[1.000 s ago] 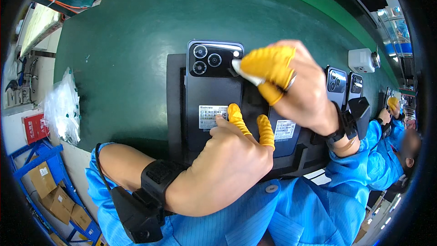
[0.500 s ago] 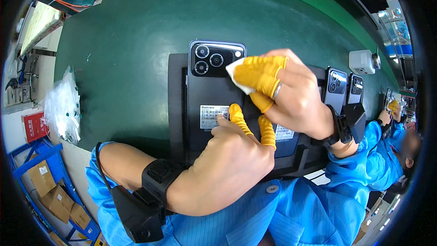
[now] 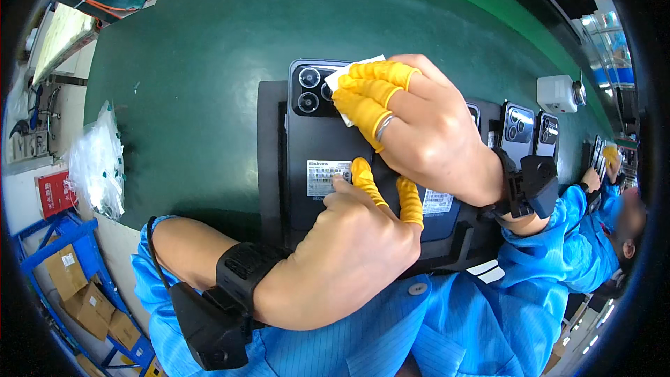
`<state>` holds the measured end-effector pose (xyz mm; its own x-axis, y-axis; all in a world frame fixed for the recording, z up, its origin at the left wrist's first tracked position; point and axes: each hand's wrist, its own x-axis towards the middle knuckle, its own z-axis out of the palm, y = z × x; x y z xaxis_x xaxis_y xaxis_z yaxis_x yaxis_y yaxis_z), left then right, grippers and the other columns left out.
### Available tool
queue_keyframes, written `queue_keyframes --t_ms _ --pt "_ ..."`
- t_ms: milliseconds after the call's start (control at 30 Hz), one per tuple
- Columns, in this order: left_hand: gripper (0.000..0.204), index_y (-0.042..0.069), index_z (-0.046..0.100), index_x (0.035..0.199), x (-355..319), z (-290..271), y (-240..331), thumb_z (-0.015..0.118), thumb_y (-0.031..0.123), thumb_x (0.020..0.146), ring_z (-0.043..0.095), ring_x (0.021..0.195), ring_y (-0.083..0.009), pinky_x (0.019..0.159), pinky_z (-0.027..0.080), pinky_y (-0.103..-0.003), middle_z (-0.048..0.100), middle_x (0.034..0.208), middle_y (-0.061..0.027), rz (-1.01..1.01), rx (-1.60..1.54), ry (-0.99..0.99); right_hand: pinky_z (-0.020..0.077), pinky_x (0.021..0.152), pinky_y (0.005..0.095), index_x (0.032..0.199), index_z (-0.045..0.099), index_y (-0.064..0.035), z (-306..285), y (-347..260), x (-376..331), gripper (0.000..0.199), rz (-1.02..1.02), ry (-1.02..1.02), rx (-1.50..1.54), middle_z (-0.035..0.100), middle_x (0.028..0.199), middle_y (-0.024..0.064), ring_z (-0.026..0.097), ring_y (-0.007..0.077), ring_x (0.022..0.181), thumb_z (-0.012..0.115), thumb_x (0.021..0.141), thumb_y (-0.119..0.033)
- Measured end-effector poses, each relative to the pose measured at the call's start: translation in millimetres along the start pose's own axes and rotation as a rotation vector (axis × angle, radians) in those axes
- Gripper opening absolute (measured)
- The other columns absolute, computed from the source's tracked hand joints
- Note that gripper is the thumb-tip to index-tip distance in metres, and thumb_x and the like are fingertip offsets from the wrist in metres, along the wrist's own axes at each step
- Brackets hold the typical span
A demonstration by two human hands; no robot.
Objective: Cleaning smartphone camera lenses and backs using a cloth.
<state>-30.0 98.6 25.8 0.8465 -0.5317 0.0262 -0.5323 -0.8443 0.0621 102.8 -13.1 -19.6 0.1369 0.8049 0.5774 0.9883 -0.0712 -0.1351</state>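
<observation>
A dark smartphone (image 3: 328,141) lies back up in a black tray (image 3: 272,167), its camera block at the far end. A white printed label (image 3: 321,176) is on its back. My left hand (image 3: 349,251) is closed over the phone's right side, thumb and a yellow-cotted finger pressing at the label. My right hand (image 3: 426,126), also in yellow finger cots, pinches a folded white cloth (image 3: 370,63) against the camera block, hiding part of the lenses. A second smartphone (image 3: 440,220) with a label lies beneath my right wrist, mostly covered.
Two more phones (image 3: 516,126) (image 3: 546,132) lie to the right, beside a white bottle (image 3: 556,94). Clear plastic bags (image 3: 98,164) hang at the left edge of the green table (image 3: 188,63). A co-worker in blue (image 3: 600,237) sits at far right.
My right hand has moved left with the white cloth, from the phone's right edge onto the camera lenses. My left hand has stayed in place.
</observation>
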Motion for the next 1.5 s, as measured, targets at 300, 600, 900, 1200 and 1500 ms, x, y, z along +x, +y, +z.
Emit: queue_keyframes --t_ms 300,600,900,1200,1500 --pt "0.029 0.0 0.07 0.096 0 -3 -1 0.059 0.021 0.079 0.066 0.054 -0.0261 0.044 0.045 -0.031 0.065 0.07 -0.0317 0.015 -0.037 -0.05 0.0477 0.08 0.0351 0.085 0.066 -0.0047 1 -4 -1 0.025 -0.046 0.003 -0.013 0.062 0.08 0.0051 0.061 0.022 0.084 0.062 0.064 -0.017" --pt "0.024 0.003 0.068 0.081 0 1 -1 0.064 0.019 0.063 0.055 0.053 -0.0173 0.037 0.041 -0.026 0.052 0.055 -0.0041 0.0 0.026 0.027 0.0483 0.082 0.0354 0.079 0.064 -0.0051 2 -14 -3 0.02 -0.065 -0.03 0.074 0.059 0.076 0.0033 0.058 0.0202 0.078 0.063 0.063 -0.016" --pt "0.023 0.001 0.068 0.084 0 -3 -1 0.062 0.017 0.069 0.061 0.056 -0.0214 0.04 0.043 -0.027 0.06 0.064 -0.0165 0.016 0.001 -0.043 0.0487 0.083 0.0352 0.073 0.064 -0.0059 1 -13 0 0.015 -0.072 -0.03 0.07 0.057 0.071 0.0033 0.058 0.0197 0.074 0.064 0.061 -0.015" --pt "0.021 0.004 0.067 0.076 0 1 -1 0.064 0.019 0.061 0.056 0.053 -0.018 0.037 0.042 -0.026 0.053 0.055 -0.005 -0.001 0.022 0.028 0.0493 0.086 0.0358 0.074 0.066 -0.005 -1 -12 0 0.017 -0.095 -0.038 0.063 0.06 0.074 0.004 0.058 0.0191 0.074 0.064 0.06 -0.014" --pt "0.022 0.001 0.068 0.083 2 -1 0 0.062 0.018 0.071 0.062 0.057 -0.022 0.041 0.044 -0.027 0.06 0.064 -0.017 0.017 0.01 -0.033 0.0516 0.09 0.0434 0.095 0.072 0.0013 -11 -12 2 0.038 -0.073 -0.173 0.101 0.069 0.089 0.0108 0.067 0.0225 0.087 0.065 0.059 -0.009"
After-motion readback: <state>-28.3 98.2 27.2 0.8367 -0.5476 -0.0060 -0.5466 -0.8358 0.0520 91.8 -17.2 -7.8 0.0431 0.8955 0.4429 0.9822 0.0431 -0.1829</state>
